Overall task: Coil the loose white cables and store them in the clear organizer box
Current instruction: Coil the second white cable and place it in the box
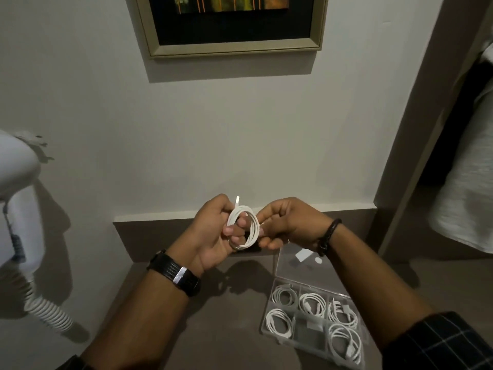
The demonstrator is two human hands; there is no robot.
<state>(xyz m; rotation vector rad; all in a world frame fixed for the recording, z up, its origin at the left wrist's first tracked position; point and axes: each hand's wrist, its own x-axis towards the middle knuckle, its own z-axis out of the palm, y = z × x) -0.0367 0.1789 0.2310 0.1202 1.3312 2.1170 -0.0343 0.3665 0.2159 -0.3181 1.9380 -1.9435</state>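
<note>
A white cable (252,231) is wound into a small round coil held up in front of the wall, its plug end sticking up at the top. My left hand (213,236) grips the coil with fingers through its middle. My right hand (285,225) pinches the coil's right side. Below and to the right, the clear organizer box (306,331) lies open on the brown surface, lid (293,263) tilted back. Several of its compartments hold coiled white cables (278,321); the bottom middle compartment holds no coil.
A white wall-mounted hair dryer (18,198) with a spiral cord (50,313) hangs at the left. A framed picture (232,25) is on the wall above. A door frame (416,129) and white cloth (469,182) stand at the right.
</note>
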